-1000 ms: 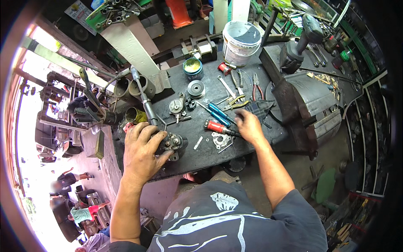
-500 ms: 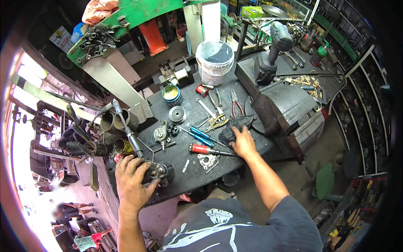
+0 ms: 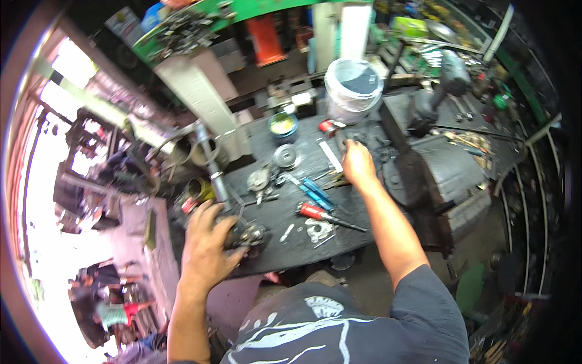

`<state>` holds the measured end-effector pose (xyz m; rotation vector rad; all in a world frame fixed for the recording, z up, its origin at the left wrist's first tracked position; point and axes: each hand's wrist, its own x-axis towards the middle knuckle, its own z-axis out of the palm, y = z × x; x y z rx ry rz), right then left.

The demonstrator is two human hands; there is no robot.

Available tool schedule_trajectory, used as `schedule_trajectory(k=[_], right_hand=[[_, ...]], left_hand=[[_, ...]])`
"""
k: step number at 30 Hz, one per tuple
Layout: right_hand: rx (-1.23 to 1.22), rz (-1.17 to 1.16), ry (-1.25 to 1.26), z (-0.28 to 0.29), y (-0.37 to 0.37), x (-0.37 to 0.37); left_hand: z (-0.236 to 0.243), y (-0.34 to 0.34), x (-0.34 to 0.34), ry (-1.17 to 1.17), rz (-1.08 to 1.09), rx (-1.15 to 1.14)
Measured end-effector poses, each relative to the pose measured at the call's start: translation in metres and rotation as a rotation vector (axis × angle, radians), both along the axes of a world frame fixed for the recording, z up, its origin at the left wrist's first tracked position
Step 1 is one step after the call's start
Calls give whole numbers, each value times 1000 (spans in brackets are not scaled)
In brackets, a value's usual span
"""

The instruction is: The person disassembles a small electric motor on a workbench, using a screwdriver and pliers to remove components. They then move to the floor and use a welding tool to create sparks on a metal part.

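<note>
On the left of the workbench, my left hand [image 3: 206, 249] has its fingers and thumb curled around a round, dark metal machine part [image 3: 252, 233]. Farther off, my right hand [image 3: 359, 165] grips a dark cloth [image 3: 348, 134], which lies bunched on the bench near the white bucket. Motion blurs the cloth's edges, and the pliers near it cannot be made out. Between my hands are two blue-handled screwdrivers [image 3: 316, 193], a red-handled tool [image 3: 312, 211], a small pale metal plate with holes [image 3: 319, 230] and a grey metal housing [image 3: 259, 179].
A white bucket [image 3: 353, 100], a blue tin with yellow contents [image 3: 283, 125], a metal pulley [image 3: 286, 156] and a red spool [image 3: 328, 127] stand toward the back. A large vise [image 3: 445, 173] borders the right. A long metal bar [image 3: 211, 161] rises beside my left hand.
My right hand has moved away from me across the bench, taking the dark cloth along. My left hand stays at the machine part. The whole view has shifted.
</note>
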<state>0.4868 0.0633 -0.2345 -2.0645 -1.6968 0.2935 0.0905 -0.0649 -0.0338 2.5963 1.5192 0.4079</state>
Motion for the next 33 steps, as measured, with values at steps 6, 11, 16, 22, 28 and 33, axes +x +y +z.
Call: schedule_trajectory(k=[6, 11, 16, 22, 28, 33], right_hand=[[-213, 23, -176, -68, 76, -48], [-462, 8, -224, -66, 97, -43], [-253, 37, -111, -43, 73, -50], [471, -96, 839, -1, 6, -16], [405, -377, 1559, 54, -72, 9], [-223, -6, 830, 92, -169, -76]], left_hand=[[1, 2, -7, -10, -54, 9], [-2, 3, -8, -33, -63, 18], [-4, 4, -12, -46, -90, 74], [-16, 10, -23, -44, -158, 107], [-28, 14, -30, -57, -231, 202], [-33, 17, -34, -22, -258, 205]])
